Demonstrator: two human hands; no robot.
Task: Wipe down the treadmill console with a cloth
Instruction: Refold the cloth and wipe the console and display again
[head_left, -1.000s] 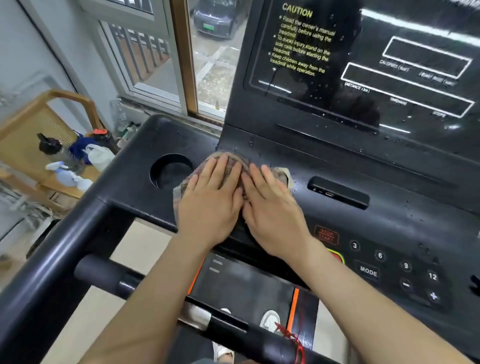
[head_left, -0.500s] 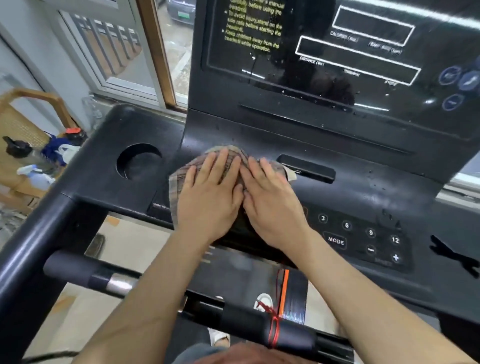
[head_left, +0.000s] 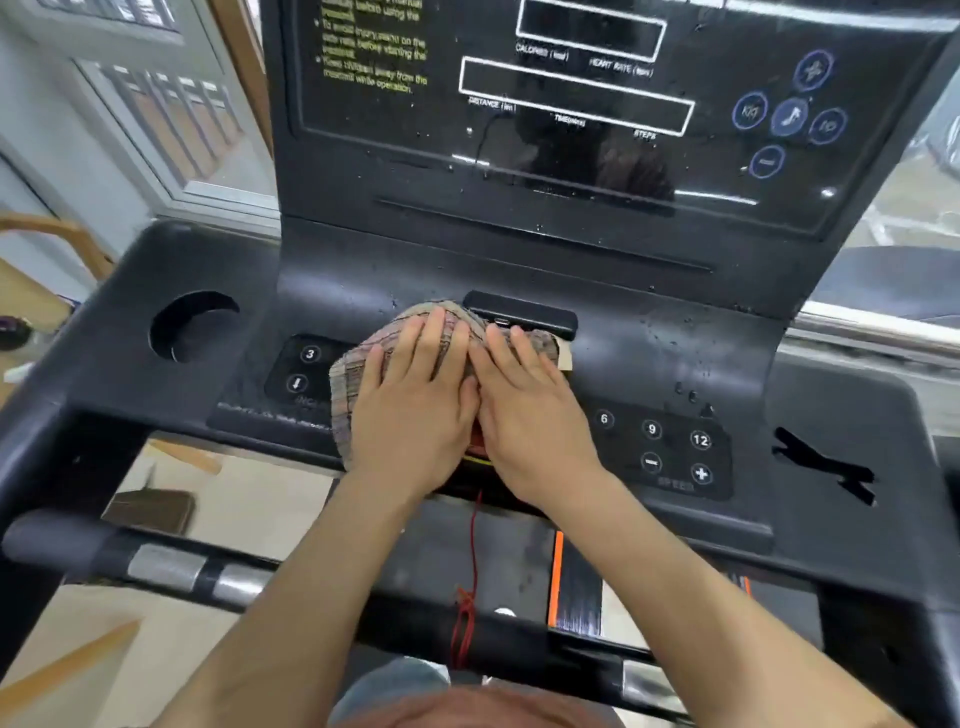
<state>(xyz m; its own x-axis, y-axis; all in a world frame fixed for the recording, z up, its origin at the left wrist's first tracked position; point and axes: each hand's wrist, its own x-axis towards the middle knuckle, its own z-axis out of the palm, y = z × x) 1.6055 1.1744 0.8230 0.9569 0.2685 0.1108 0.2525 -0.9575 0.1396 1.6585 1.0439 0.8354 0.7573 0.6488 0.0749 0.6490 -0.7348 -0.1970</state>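
Stretching across the view, a black console (head_left: 701, 338) is carrying scattered water droplets. At far left, a round cup holder (head_left: 192, 325) is sitting in the console's flat wing. Just right of it, the left keypad (head_left: 306, 369), marked with a 3 and a down arrow, is meeting the cloth's edge. The cloth (head_left: 353, 374), striped and bunched, is lying on the middle of the console, just below a small black bar (head_left: 519, 314). The left hand (head_left: 415, 410) is pressing flat on the cloth, fingers straight and slightly spread, grasping nothing. The right hand (head_left: 535, 421) is touching it side by side, also flat and unclenched, pressing the cloth's right half. A red cord (head_left: 472, 545) is hanging below the hands. Further right, the right keypad (head_left: 670, 447) is showing 6, 9, 12, minus and plus. Above everything, the dark screen (head_left: 519, 130) is leaning back.
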